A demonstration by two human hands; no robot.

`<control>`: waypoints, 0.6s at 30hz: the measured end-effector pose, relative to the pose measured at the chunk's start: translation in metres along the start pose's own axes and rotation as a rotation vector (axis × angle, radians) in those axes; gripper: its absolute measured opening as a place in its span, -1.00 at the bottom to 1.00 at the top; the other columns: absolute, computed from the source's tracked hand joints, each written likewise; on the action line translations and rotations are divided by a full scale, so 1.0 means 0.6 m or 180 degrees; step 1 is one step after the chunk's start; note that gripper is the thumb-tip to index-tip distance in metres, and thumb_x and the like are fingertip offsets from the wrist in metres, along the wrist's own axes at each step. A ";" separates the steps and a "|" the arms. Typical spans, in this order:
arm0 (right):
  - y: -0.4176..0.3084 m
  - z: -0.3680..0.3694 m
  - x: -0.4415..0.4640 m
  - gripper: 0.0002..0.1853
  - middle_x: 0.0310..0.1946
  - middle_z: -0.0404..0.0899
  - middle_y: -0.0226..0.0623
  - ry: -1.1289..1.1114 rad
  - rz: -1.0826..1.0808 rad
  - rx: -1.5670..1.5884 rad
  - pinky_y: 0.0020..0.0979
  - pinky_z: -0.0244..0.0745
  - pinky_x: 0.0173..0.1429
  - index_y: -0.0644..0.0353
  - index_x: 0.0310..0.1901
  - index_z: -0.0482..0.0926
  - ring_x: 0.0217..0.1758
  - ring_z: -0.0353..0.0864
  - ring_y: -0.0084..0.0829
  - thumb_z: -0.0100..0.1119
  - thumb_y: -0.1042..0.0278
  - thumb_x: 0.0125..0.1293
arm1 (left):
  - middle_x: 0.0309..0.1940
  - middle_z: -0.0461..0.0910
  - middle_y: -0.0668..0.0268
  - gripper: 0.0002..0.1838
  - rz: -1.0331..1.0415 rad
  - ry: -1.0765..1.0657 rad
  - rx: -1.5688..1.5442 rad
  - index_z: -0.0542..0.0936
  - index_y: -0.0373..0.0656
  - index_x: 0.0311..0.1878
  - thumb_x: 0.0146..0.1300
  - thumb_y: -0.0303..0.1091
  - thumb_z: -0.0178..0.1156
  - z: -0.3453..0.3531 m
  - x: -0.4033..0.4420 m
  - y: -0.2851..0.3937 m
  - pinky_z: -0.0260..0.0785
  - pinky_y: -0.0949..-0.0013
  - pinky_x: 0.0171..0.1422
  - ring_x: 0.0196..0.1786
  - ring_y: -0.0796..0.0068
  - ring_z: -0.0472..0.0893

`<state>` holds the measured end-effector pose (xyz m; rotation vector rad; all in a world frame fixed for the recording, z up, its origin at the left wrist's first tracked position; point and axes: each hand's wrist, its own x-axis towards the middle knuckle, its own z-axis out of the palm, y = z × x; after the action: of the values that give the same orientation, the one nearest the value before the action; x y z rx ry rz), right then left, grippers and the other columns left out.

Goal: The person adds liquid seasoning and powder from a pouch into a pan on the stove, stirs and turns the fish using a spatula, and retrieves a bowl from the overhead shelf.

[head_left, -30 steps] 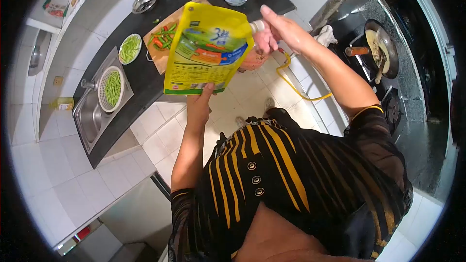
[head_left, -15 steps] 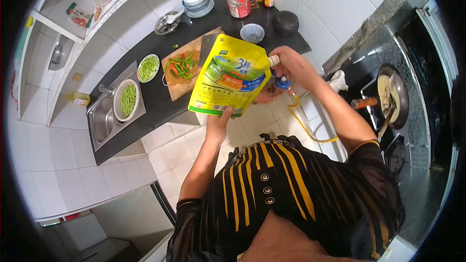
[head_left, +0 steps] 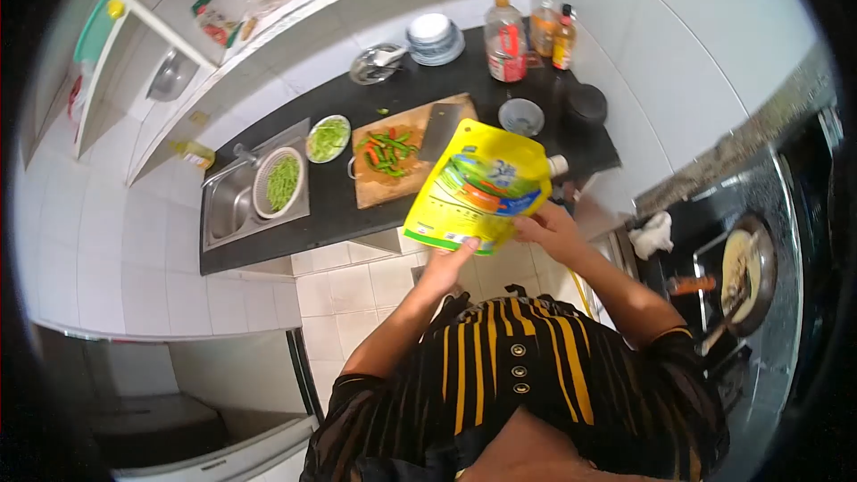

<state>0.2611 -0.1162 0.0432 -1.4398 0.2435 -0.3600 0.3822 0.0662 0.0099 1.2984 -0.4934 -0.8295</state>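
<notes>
A yellow spouted seasoning pouch (head_left: 482, 183) with a white cap (head_left: 558, 165) is held up in front of me, tilted, its printing blurred. My left hand (head_left: 452, 262) grips the green bottom edge, with the thumb on the front. At the pouch's lower right side, below the cap, is my right hand (head_left: 546, 230), its fingers closed on the edge and partly hidden behind it. Beyond the pouch, a cleaver (head_left: 441, 129) lies on a wooden cutting board (head_left: 370, 192) beside cut green and red peppers (head_left: 388, 152).
To the right, a frying pan (head_left: 759, 303) with food and a spatula in it sits on the stove. A sink (head_left: 219, 219) holds a basket of green beans (head_left: 284, 183). Along the counter are a plate of sliced greens (head_left: 328, 138), stacked bowls (head_left: 434, 40) and bottles (head_left: 506, 40).
My right hand has left the white cap and moved down to the pouch's lower right side. The left hand keeps its hold on the bottom edge. My view has shifted left and up.
</notes>
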 end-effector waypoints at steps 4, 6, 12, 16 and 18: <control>-0.048 0.011 0.050 -0.79 -0.42 0.54 -0.40 -0.0467 0.0381 -0.0321 -0.48 0.39 -0.31 0.28 -0.15 0.53 -0.40 0.47 -0.59 0.09 0.32 0.30 | 0.00 0.50 0.33 -0.56 0.0099 -0.0454 -0.0574 0.40 -0.21 0.14 0.20 -0.35 0.21 -0.095 0.000 0.027 0.28 0.36 0.15 0.04 0.52 0.45; -0.066 0.026 0.087 -0.79 -0.44 0.55 -0.38 -0.0589 -0.0025 -0.0703 -0.47 0.39 -0.30 0.29 -0.16 0.53 -0.42 0.47 -0.58 0.08 0.32 0.30 | 0.03 0.50 0.34 -0.51 0.0014 -0.0723 -0.0979 0.40 -0.22 0.16 0.18 -0.30 0.24 -0.156 0.000 0.075 0.28 0.39 0.17 0.07 0.55 0.44; -0.075 0.134 0.196 -0.77 -0.38 0.55 -0.37 -0.0834 -0.0519 -0.1231 -0.49 0.39 -0.21 0.26 -0.09 0.53 -0.36 0.46 -0.60 0.05 0.33 0.31 | -0.06 0.53 0.30 -0.60 -0.0416 0.0419 0.0920 0.44 -0.24 0.10 0.22 -0.33 0.20 -0.224 0.045 0.259 0.37 0.44 0.03 -0.04 0.52 0.51; -0.102 0.164 0.253 -0.73 -0.28 0.56 -0.40 -0.0445 -0.0286 -0.0303 -0.58 0.39 -0.19 0.24 0.02 0.49 -0.34 0.43 -0.64 0.00 0.40 0.31 | -0.03 0.50 0.26 -0.55 0.1561 0.1538 0.0590 0.37 -0.24 0.15 0.29 -0.18 0.11 -0.315 0.134 0.445 0.39 0.40 -0.05 -0.08 0.48 0.51; -0.082 0.164 0.264 -0.74 -0.32 0.53 -0.42 -0.0421 0.0082 -0.0702 -0.60 0.37 -0.25 0.24 -0.04 0.53 -0.38 0.44 -0.66 0.03 0.31 0.33 | -0.01 0.46 0.27 -0.54 0.2325 0.1845 0.0769 0.36 -0.23 0.17 0.32 -0.14 0.05 -0.378 0.206 0.527 0.35 0.36 0.00 -0.02 0.49 0.46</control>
<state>0.4396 -0.0910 0.1121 -1.6692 0.1989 -0.2204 0.7077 0.1318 0.2475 1.3636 -0.5497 0.2224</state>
